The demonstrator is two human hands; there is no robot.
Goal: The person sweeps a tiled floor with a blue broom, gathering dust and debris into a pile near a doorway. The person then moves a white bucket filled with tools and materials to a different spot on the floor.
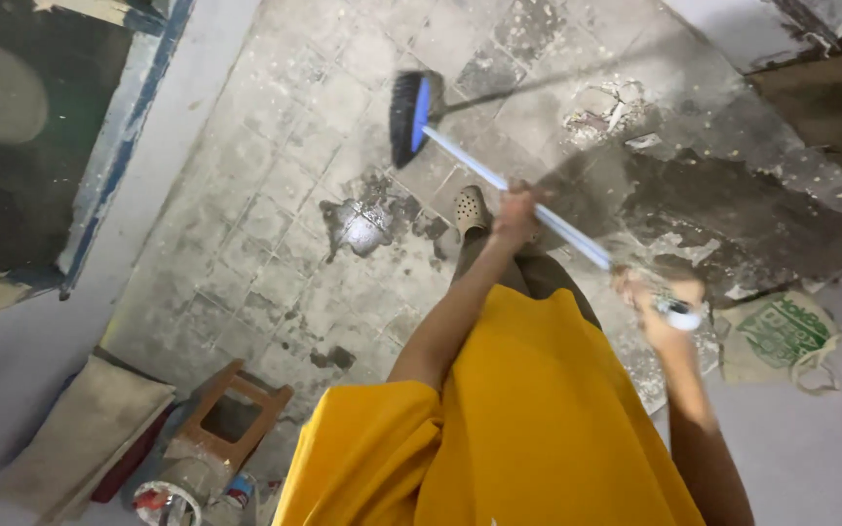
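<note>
A broom with a blue-and-white handle (479, 168) and a dark-bristled blue head (407, 117) reaches out over a dirty tiled floor (275, 234). My left hand (516, 210) grips the handle partway down. At the handle's near end, my right hand (657, 310) is closed around it. The broom head rests on or just above the tiles, ahead of my foot in a beige perforated clog (470, 208). My yellow shirt (518, 419) fills the lower middle of the view.
A wet puddle (361, 226) lies left of my foot. Debris (606, 109) lies near a dark wet patch at the right. A wooden stool (231, 414), a sack and paint tins (170, 497) stand lower left; a printed bag (782, 336) lies at the right.
</note>
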